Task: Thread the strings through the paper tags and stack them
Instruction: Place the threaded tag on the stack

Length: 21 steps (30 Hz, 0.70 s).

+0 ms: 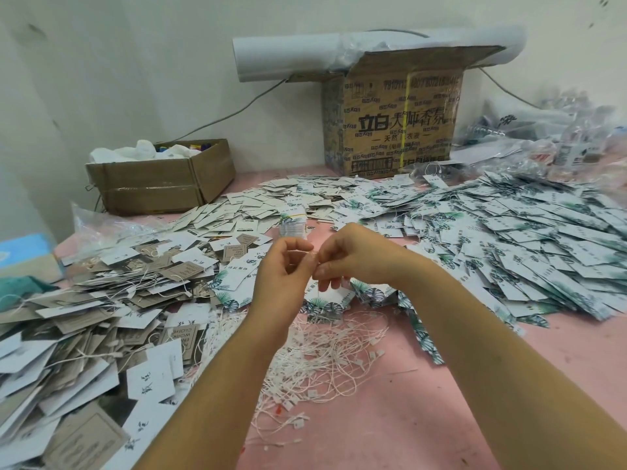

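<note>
Over the pink table [407,446], center: 2 hands, 1 string.
L hand [283,269] & R hand [353,256] both pinch string [318,295]; 3 tag heaps [509,232], 2 boxes [163,181] far.

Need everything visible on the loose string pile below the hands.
The string pile is a loose tangle of thin white cords, many ending in small white plastic-looking clasps. It lies flat on the pink table between the forearms, partly hidden by the left one. Its left edge meets grey-and-white tags; its far edge reaches leaf-print tags. Above it, the left hand and right hand pinch one strand.
</note>
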Each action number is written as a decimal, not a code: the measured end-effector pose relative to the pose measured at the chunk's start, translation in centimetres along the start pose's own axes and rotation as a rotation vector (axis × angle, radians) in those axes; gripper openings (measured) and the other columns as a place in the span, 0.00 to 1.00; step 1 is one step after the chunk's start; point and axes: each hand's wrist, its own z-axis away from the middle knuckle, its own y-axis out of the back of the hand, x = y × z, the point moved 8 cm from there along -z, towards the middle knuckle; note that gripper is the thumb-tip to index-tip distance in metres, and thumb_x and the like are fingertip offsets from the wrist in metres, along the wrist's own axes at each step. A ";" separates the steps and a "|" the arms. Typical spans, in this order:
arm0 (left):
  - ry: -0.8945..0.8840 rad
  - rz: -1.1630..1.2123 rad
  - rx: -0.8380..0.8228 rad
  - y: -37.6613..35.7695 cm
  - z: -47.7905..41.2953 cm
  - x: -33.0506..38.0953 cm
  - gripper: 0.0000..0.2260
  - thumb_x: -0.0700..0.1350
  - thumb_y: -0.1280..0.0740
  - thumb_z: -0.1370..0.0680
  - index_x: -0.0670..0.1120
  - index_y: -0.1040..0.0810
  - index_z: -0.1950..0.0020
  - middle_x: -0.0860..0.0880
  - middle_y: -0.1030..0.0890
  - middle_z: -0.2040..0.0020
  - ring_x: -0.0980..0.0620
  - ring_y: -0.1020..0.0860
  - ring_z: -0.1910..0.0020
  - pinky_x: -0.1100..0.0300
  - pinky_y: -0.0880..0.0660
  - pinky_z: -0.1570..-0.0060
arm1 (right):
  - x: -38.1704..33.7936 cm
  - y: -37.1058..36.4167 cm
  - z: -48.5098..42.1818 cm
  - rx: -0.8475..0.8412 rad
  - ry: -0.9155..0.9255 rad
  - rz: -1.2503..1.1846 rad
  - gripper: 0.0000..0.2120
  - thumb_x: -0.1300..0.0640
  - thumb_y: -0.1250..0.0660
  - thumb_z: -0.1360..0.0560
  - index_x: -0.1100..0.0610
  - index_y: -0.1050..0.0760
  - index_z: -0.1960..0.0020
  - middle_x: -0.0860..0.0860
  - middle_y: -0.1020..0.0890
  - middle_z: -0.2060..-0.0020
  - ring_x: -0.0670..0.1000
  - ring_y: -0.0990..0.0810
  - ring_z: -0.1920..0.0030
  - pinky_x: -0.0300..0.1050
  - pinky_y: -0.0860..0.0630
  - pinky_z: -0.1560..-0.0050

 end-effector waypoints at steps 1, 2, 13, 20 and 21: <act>0.012 0.016 -0.014 0.0 0.0 -0.2 0.03 0.44 0.37 0.21 0.51 0.28 0.53 0.49 0.21 0.56 0.60 0.22 0.62 0.70 0.28 0.66 | -0.2 0.3 0.0 0.026 0.011 -0.031 0.07 0.66 0.32 0.27 0.59 0.21 0.63 0.45 0.20 0.75 0.39 0.24 0.75 0.30 0.30 0.72; 0.043 0.038 -0.050 -0.3 0.1 -0.4 0.02 0.48 0.38 0.21 0.51 0.28 0.51 0.49 0.21 0.54 0.57 0.21 0.59 0.67 0.27 0.63 | -0.3 0.7 0.0 0.062 0.021 -0.050 0.08 0.64 0.32 0.26 0.58 0.21 0.64 0.45 0.20 0.75 0.39 0.23 0.74 0.31 0.30 0.72; 0.102 -0.076 -0.211 -0.9 0.5 -3.1 0.10 0.43 0.39 0.19 0.45 0.22 0.57 0.54 0.29 0.76 0.57 0.35 0.76 0.68 0.38 0.75 | 1.6 5.2 1.1 0.502 -0.064 -0.550 0.16 0.61 0.49 0.18 0.59 0.31 0.61 0.52 0.19 0.72 0.49 0.20 0.72 0.41 0.23 0.68; 0.154 -0.313 -0.206 -0.3 0.2 -5.6 0.08 0.44 0.36 0.21 0.46 0.21 0.59 0.56 0.28 0.75 0.61 0.33 0.78 0.64 0.36 0.71 | 3.0 7.9 2.5 0.734 -0.116 -0.569 0.15 0.59 0.48 0.18 0.57 0.31 0.62 0.45 0.35 0.80 0.42 0.41 0.82 0.33 0.42 0.81; 0.156 -0.336 -0.197 -0.2 0.2 -5.8 0.07 0.44 0.35 0.21 0.46 0.21 0.58 0.55 0.27 0.74 0.62 0.32 0.79 0.63 0.36 0.70 | 3.1 8.0 2.6 0.720 -0.147 -0.484 0.15 0.60 0.47 0.19 0.58 0.30 0.62 0.47 0.35 0.79 0.43 0.42 0.82 0.33 0.44 0.81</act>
